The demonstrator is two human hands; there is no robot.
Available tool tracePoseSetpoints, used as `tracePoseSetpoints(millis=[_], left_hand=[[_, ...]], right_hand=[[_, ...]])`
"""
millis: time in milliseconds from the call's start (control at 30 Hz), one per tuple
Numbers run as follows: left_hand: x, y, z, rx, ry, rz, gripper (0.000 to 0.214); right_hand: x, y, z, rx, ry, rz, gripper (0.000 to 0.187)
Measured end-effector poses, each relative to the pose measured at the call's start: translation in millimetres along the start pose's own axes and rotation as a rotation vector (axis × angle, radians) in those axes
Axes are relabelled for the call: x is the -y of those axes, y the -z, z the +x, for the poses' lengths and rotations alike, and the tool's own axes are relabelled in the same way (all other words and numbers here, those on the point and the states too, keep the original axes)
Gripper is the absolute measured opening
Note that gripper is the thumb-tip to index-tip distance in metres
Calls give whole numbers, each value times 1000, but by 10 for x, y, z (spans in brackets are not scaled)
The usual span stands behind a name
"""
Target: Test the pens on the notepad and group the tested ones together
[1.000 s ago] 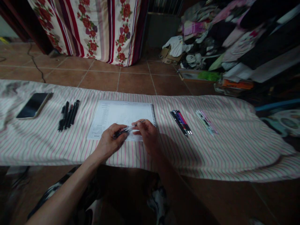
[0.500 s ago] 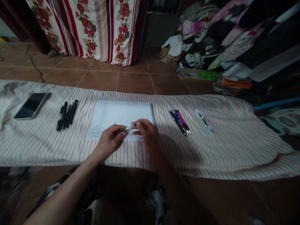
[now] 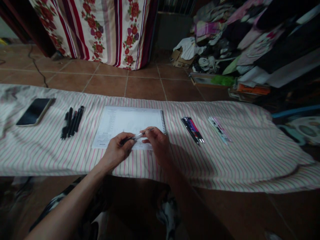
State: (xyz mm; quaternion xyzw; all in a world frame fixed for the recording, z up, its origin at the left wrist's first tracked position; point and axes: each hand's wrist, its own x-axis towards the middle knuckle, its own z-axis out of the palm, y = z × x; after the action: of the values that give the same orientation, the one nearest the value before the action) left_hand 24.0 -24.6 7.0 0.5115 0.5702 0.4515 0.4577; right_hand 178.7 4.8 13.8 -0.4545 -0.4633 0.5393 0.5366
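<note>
A pen [image 3: 137, 136] with a clear middle and dark ends is held between my two hands, above the lower edge of a spiral notebook [image 3: 135, 118]. My left hand [image 3: 119, 146] is closed on its dark left end. At the other end, the fingertips of my right hand [image 3: 157, 140] pinch a thin dark part; whether it is separate from the barrel I cannot tell. The notebook lies flat, its wire binding on the right and printed text down its left side.
Left of the notebook lie several black pens [image 3: 72, 123] and a phone [image 3: 35, 112]. To its right are a group of dark and coloured pens [image 3: 193, 129] and some pastel pens [image 3: 219, 129]. A striped cloth [image 3: 245, 146] covers the table.
Both hands keep nearly the same place and grip on the pen. The camera view has shifted very slightly.
</note>
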Motion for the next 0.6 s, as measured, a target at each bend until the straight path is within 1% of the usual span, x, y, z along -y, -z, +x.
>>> tracePoseSetpoints(millis=[100,167,267,333,467,600], left_hand=[[2,1,-2,1,4,5,26],[-2,-8,-8,24,6,14,28],[-3,-24,-16,46,-2,54,30],[4,-29,-17,40,-11,92,30],[14,-32,-6,61,-55,153,28],[-20,-47,7,61,-119,200,27]], right_hand=[[14,-9,-7,8,3,-2,23],[24,-9,-8,35,-2,-22,23],[29,-17,-17,93,-42,-42,23],[22,-28,-24,96,-68,-31,23],[-6,-43,-25,114,-74,-50,21],[-6,-38,-11,151,-40,-78,20]])
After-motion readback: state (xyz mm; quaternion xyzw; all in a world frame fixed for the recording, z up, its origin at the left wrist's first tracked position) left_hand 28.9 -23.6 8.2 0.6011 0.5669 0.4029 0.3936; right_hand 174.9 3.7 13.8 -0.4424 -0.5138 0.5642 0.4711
